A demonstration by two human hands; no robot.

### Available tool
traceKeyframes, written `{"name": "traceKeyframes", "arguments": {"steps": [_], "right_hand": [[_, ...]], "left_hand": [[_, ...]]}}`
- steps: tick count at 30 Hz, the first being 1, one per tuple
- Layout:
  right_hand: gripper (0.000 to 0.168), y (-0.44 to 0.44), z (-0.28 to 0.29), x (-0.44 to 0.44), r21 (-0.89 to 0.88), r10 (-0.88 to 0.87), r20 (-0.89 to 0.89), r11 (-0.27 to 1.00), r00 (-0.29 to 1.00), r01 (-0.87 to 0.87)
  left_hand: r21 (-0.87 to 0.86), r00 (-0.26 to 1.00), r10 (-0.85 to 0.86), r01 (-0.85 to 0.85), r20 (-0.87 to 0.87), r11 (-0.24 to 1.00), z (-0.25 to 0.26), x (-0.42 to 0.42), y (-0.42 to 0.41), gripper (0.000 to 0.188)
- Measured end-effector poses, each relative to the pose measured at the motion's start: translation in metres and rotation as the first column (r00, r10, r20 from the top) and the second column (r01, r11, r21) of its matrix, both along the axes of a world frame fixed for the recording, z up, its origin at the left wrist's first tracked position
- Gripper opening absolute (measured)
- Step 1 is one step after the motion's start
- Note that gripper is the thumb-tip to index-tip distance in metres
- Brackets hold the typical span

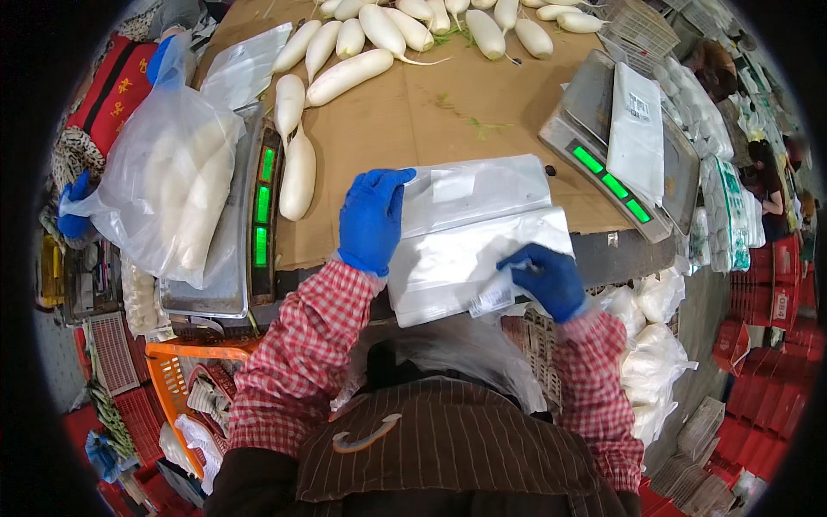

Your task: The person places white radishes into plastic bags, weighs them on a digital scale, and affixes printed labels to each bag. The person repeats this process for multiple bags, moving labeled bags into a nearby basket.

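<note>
In front of me a stack of flat clear plastic bags (478,226) lies across the front edge of the cardboard-covered table. My left hand (371,220), in a blue glove, grips the bags at their upper left side. At the lower right, my blue-gloved right hand (549,279) has its fingers curled and pinches a corner of plastic beside a printed label (492,300). Its exact fingertip contact is partly hidden. Two white radishes (298,171) lie left of my left hand, end to end.
Many white radishes (381,32) cover the table's far side. Digital scales stand left (261,207) and right (610,181), the right one bearing folded bags (636,129). At the left, another person's blue-gloved hands (76,207) hold a bag of radishes (187,181). An orange basket (169,381) stands below.
</note>
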State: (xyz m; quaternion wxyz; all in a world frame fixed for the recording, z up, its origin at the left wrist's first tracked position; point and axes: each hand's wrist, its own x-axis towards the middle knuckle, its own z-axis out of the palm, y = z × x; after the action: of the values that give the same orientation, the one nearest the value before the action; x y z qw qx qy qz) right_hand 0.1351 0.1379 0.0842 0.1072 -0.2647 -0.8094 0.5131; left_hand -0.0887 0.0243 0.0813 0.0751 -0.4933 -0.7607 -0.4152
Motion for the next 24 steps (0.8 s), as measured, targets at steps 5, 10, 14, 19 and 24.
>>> {"name": "traceKeyframes", "arguments": {"steps": [5,10,14,19,24], "right_hand": [[0.013,0.007,-0.038,-0.045,0.103,-0.147,0.199,0.986,0.969,0.128],[0.023,0.003,-0.039,-0.053,0.296,-0.203,0.388,0.951,0.899,0.087],[0.031,0.008,-0.027,-0.020,0.282,-0.177,0.481,0.958,0.859,0.040],[0.029,0.004,-0.033,0.061,0.200,-0.197,0.507,0.974,0.839,0.107],[0.020,-0.017,-0.037,0.109,-0.072,-0.171,0.259,0.978,0.951,0.196]], "left_hand": [[-0.121,0.967,-0.159,0.137,-0.197,0.983,0.013,0.035,-0.025,0.020],[-0.500,0.886,-0.411,0.263,-0.212,0.825,-0.039,0.072,-0.048,0.038],[-0.499,0.887,-0.417,0.276,-0.196,0.822,-0.043,0.070,-0.050,0.041],[-0.355,0.901,-0.424,0.370,-0.085,0.858,-0.048,0.058,-0.051,0.031],[-0.319,0.924,-0.381,0.373,0.039,0.871,-0.060,0.055,-0.037,0.013]]}}
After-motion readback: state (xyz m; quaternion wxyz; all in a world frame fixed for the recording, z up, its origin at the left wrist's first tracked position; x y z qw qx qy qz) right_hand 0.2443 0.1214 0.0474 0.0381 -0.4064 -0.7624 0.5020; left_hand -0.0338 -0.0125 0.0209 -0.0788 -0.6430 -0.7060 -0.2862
